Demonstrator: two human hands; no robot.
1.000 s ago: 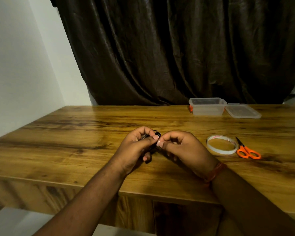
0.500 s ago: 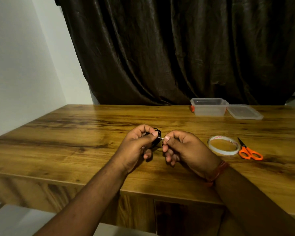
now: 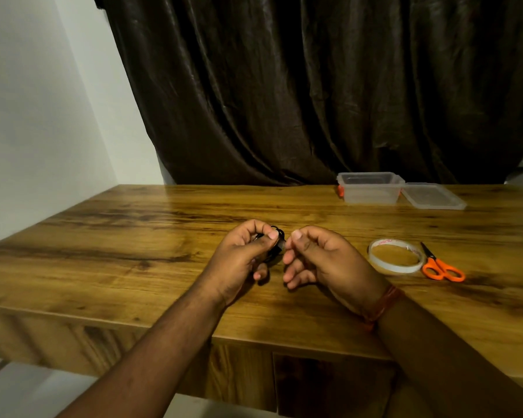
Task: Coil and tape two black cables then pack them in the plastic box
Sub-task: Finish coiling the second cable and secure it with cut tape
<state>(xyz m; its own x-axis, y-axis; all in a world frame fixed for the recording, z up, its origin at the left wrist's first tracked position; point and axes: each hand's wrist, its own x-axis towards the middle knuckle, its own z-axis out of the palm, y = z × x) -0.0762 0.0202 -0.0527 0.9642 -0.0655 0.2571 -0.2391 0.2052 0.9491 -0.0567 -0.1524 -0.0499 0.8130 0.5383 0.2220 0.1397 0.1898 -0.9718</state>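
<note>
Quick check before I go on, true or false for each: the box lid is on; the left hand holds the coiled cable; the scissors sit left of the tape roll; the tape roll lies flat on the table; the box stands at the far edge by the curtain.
1. The box lid is on. False: the lid lies on the table beside the open plastic box.
2. The left hand holds the coiled cable. True.
3. The scissors sit left of the tape roll. False: they lie to its right.
4. The tape roll lies flat on the table. True.
5. The box stands by the curtain. True.
</note>
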